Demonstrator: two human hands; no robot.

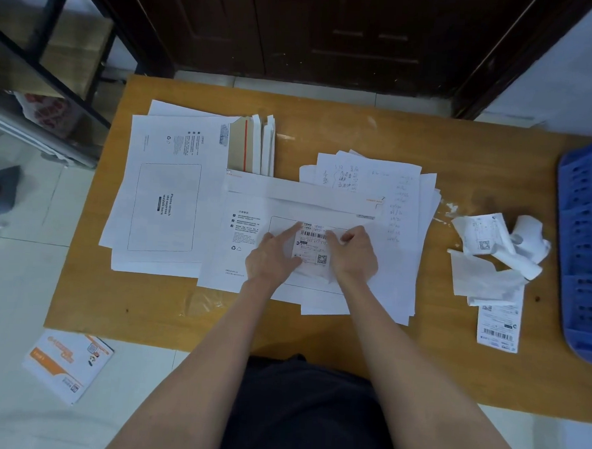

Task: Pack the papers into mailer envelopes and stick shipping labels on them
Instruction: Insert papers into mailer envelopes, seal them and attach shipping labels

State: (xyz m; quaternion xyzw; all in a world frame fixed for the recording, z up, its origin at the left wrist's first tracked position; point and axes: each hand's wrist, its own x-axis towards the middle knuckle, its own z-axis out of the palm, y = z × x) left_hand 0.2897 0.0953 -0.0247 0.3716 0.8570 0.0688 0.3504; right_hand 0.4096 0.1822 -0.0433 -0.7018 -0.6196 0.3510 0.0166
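Pressing a shipping label (312, 245) down inside the outlined box of the middle envelope (251, 273), both hands sit right on the work, label between them. Far left, on the floor, a printed leaflet (67, 367) lies below the bench (146, 312) edge. On the bench's left part, a stack of flat envelopes (166, 190) lies with its printed label box facing up, and behind it a few envelopes standing on edge (254, 143). The left hand (272, 257) lies flat-fingered, index stretched up and right across the label's upper left corner, pushing rather than gripping. The label's long axis runs away from the person, barcode at the far end, square code near the lower right. The right hand (353, 251) covers the label's right edge with fingers curled; it looks to be pinching a strip of backing at the top right, though what exactly it pinches is hard to tell. Judged from this, the next stroke is a smoothing toward the near end, and either hand is equally close. Handwritten papers (406, 195) poke out from under the envelope on the right. Further right, well apart, crumpled label backings (499, 248) and a spare label (498, 324); a blue crate (585, 239) at the edge. Nothing blocks the label.
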